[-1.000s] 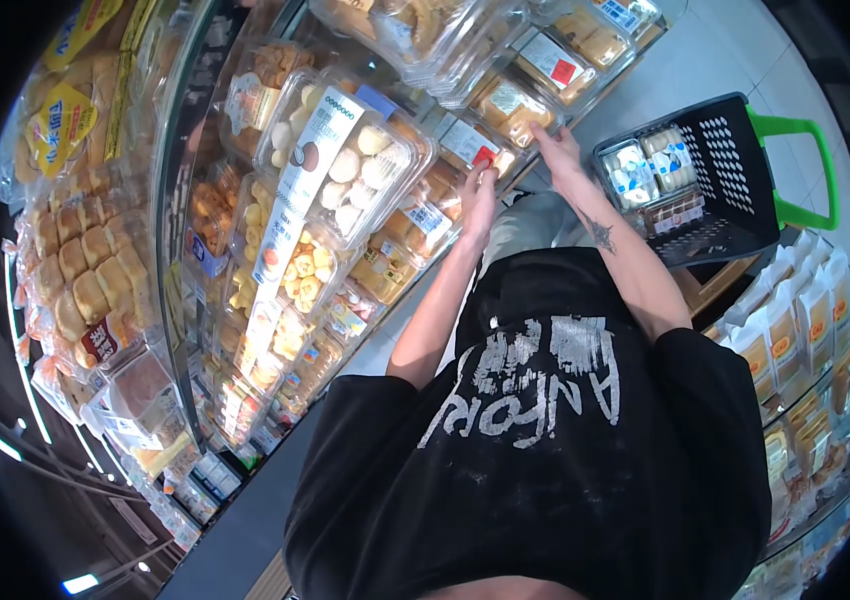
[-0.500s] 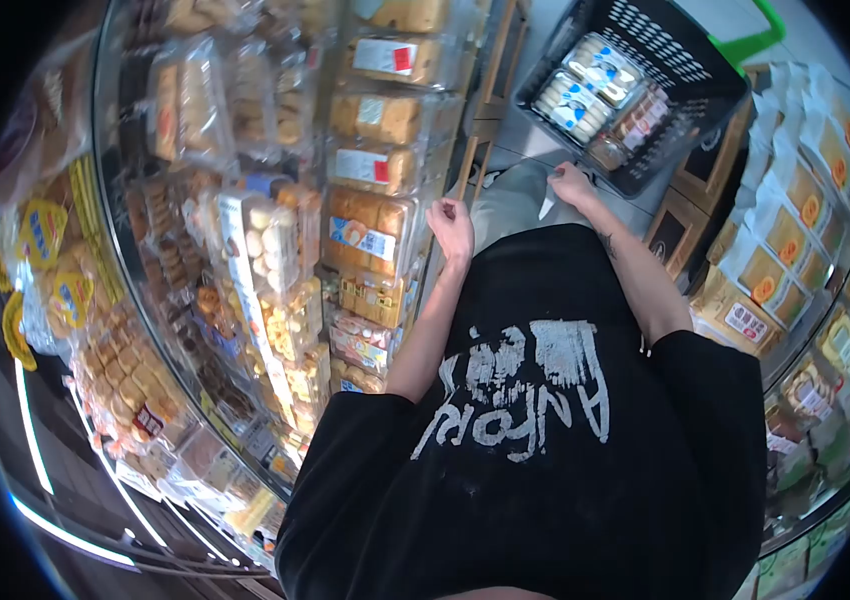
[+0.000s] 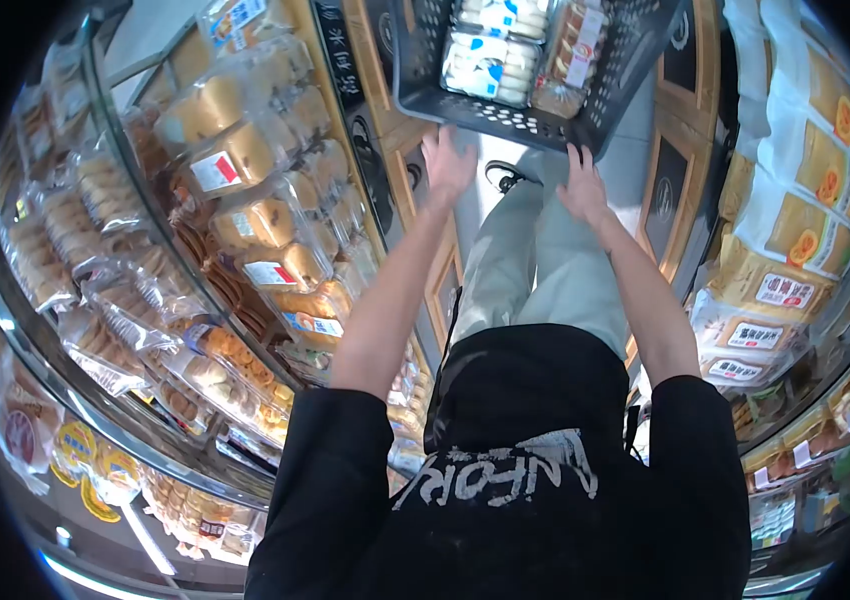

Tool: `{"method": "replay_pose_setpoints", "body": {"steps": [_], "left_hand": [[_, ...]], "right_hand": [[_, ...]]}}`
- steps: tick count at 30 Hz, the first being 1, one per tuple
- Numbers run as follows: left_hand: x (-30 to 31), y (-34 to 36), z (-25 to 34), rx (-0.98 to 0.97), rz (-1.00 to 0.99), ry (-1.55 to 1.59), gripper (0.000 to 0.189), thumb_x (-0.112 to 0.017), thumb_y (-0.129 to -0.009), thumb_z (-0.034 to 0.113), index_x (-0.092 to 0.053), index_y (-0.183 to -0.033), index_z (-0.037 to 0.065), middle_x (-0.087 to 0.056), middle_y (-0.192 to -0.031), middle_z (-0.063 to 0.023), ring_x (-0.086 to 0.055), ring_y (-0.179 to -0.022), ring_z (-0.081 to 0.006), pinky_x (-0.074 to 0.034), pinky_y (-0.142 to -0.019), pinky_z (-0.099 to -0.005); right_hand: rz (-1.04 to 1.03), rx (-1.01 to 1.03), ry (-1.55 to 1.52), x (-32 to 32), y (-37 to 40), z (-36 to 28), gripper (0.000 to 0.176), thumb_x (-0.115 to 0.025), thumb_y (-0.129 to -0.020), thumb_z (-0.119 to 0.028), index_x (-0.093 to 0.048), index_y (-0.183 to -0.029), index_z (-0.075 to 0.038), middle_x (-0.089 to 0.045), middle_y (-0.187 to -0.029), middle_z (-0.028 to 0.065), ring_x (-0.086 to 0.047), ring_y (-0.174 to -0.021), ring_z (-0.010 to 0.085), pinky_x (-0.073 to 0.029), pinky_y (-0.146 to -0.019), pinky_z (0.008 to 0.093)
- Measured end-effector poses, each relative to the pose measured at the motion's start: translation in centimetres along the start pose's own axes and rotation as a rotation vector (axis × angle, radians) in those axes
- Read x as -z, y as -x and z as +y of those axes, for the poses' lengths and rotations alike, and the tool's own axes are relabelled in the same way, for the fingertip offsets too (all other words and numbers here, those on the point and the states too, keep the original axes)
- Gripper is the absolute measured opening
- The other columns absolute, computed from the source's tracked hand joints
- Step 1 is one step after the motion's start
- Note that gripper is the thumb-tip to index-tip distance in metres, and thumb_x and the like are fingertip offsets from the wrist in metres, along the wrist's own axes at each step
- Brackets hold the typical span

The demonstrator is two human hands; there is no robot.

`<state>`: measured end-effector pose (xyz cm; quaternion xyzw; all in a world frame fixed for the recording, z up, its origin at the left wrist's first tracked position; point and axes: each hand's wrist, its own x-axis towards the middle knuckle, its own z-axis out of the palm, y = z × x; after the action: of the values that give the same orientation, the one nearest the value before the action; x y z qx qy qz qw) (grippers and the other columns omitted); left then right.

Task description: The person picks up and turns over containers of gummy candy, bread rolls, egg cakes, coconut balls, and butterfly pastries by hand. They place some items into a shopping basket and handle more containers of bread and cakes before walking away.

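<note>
In the head view, a black basket is at the top, in front of the person's legs and above the floor, between a display of packaged baked goods on the left and another on the right. The left hand is just beside the basket's near side, its fingers spread and pinching nothing. The right hand is at the near right corner, its fingers slightly parted and extended towards the rim, with nothing pinched between them; whether the fingertips touch the rim cannot be told. Inside the basket, two clear packs of white buns with blue and white labels lie one beyond the other. Just to their right is a pack of brown baked goods with a pale label. Below the hands are grey-green trousers, a dark shoe with a light edge and a black shirt with white lettering. On the right display, bread packs with orange round marks stand in a row, above stacked packs with white labels.
</note>
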<state>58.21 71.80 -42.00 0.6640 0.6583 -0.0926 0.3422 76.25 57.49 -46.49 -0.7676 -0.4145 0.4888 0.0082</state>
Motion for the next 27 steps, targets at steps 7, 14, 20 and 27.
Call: {"method": "replay_pose_setpoints", "body": {"steps": [7,14,20,27], "left_hand": [[2.0,-3.2,-3.1,-0.234,-0.269,-0.512,0.067,-0.056,-0.072,0.018,-0.028,-0.132,0.01,-0.018,-0.139,-0.0184,-0.025,-0.125,-0.0365,-0.029,-0.101,-0.0396],[1.9,-5.3,-4.0,-0.353,-0.342,-0.654,0.071,-0.055,-0.072,0.017,-0.022,-0.134,0.007,-0.016,-0.14,-0.019,-0.028,-0.124,-0.0361,-0.031,-0.1,-0.0406],[0.4,-2.3,-3.6,-0.264,-0.366,-0.592,0.075,-0.056,-0.072,0.019,-0.018,-0.135,0.007,-0.011,-0.142,-0.0174,-0.033,-0.122,-0.0347,-0.033,-0.098,-0.0394],[-2.4,2.0,-4.2,-0.263,-0.402,-0.528,0.076,-0.055,-0.074,0.023,-0.015,-0.136,0.005,-0.009,-0.141,-0.0188,-0.036,-0.118,-0.0387,-0.034,-0.097,-0.0394]], "right_hand": [[-0.057,0.039,-0.018,0.3,-0.2,-2.3,0.073,-0.059,-0.072,-0.014,-0.02,-0.132,-0.003,-0.02,-0.138,0.0162,-0.044,-0.11,0.036,-0.039,-0.092,0.0394],[0.003,0.049,-0.063,-0.4,0.9,-2.2,0.075,-0.057,-0.071,-0.014,-0.019,-0.135,-0.008,-0.02,-0.14,0.0113,-0.043,-0.114,0.0308,-0.038,-0.093,0.0369],[0.107,0.104,-0.093,-2.2,0.8,0.1,0.075,-0.057,-0.069,-0.013,-0.021,-0.134,-0.009,-0.02,-0.14,0.012,-0.042,-0.115,0.0327,-0.037,-0.095,0.037],[0.188,0.001,-0.085,-3.6,3.8,2.3,0.075,-0.057,-0.069,-0.014,-0.021,-0.135,-0.011,-0.017,-0.141,0.0112,-0.042,-0.114,0.032,-0.037,-0.095,0.0361]]}}
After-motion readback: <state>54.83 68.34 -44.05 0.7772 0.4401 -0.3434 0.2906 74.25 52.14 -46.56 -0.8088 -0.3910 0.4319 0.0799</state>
